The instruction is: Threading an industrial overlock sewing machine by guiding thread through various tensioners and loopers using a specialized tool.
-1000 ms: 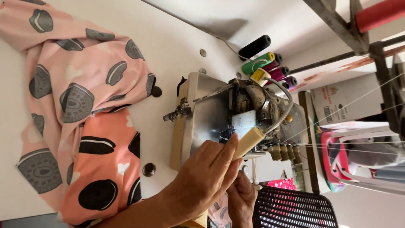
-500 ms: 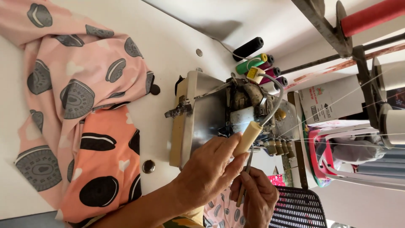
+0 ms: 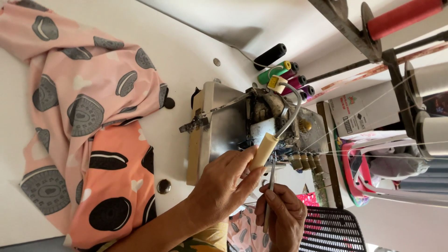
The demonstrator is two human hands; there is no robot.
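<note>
Head view, looking down over a white counter (image 3: 186,56) with a grey metal overlock sewing machine (image 3: 228,130) at centre.

Left hand (image 3: 224,186) — closed around a cream cylindrical lamp head (image 3: 262,151) on the end of a flexible ribbed metal gooseneck (image 3: 291,116), thumb and fingers gripping it just in front of the machine body. The gooseneck curves up and back toward the top of the machine.

Right hand (image 3: 282,219) — pinched shut on thin metal tweezers (image 3: 269,196), tips pointing up toward the tension knobs and looper area under the lamp head. Whether a thread end is caught in the tips is too fine to tell.

White threads (image 3: 373,154) run taut from large white cones (image 3: 434,107) at far right across to the machine.

Judged step: threading or clearing thread at the machine's front, lamp held aside or aimed for light. The next move looks to call for a steady tweezer tip eased into the narrow gap, with the lamp kept still — a slip could drop the thread.

Around: pink and orange fabric printed with dark sandwich-biscuit shapes (image 3: 88,135) heaped on the counter at left, apart from the machine; small spools in black, green and purple (image 3: 280,70) behind; a red spool (image 3: 401,16) on a rack overhead; a black mesh chair back (image 3: 333,231) below.
</note>
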